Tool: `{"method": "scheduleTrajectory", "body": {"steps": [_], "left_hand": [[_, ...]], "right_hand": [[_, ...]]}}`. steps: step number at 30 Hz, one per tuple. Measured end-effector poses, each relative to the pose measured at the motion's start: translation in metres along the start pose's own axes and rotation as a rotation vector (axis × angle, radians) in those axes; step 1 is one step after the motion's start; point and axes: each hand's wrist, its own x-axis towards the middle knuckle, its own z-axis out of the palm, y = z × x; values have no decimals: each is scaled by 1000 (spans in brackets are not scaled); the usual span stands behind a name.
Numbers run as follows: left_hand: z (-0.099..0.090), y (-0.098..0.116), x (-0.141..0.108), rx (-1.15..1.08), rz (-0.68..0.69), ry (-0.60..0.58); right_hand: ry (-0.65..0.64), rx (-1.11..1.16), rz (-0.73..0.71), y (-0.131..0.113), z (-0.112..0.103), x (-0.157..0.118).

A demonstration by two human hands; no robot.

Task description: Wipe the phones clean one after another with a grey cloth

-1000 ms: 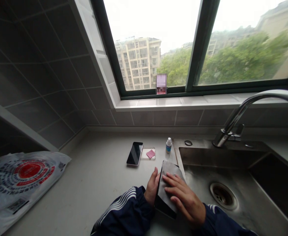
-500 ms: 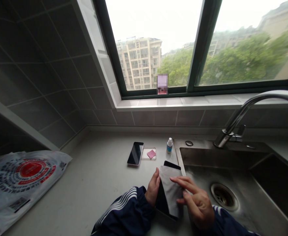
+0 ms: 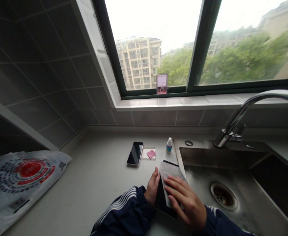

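A dark, flat tablet (image 3: 160, 200) lies tilted in my left hand (image 3: 153, 187), gripped along its left edge with the thumb showing. Over its upper face is spread a light grey cloth (image 3: 167, 168). My right hand (image 3: 185, 201) rests on this cloth with its fingers stretched out flat, pressing it against the screen. Beyond the hands, a phone (image 3: 135, 153) with a black screen lies on the counter. Beside it are a clear phone case (image 3: 145, 156) and a small pink square (image 3: 151, 154). A small white-capped bottle (image 3: 169, 146) with a blue label stands near the sink.
The steel sink (image 3: 180, 160) with its drain (image 3: 224, 196) lies to the right, under a curved faucet (image 3: 232, 123). A printed white plastic bag (image 3: 8, 196) covers the counter's left end. The window (image 3: 154, 97) is behind the counter (image 3: 94, 170).
My right hand has moved left and flattened onto the cloth, where before its fingers were bent near the cloth's right side. The cloth's top edge has shifted up over the tablet. My left hand stays put.
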Motion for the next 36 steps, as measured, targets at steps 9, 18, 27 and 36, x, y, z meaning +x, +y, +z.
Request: {"method": "scheduleTrajectory", "body": {"steps": [9,18,27,36], "left_hand": [[-12,-9,1,26,1,-153],[-14,-17,-2,37,33,-147],[-13,-7,-1,-11,40,92],[-10,3,2,-111,96,42]], "right_hand": [[-17,-192,124,14,5,-2],[-87,-195,175,16,9,-5],[-239,-124,15,6,6,-2],[-250,10,-88,-9,2,1]]}}
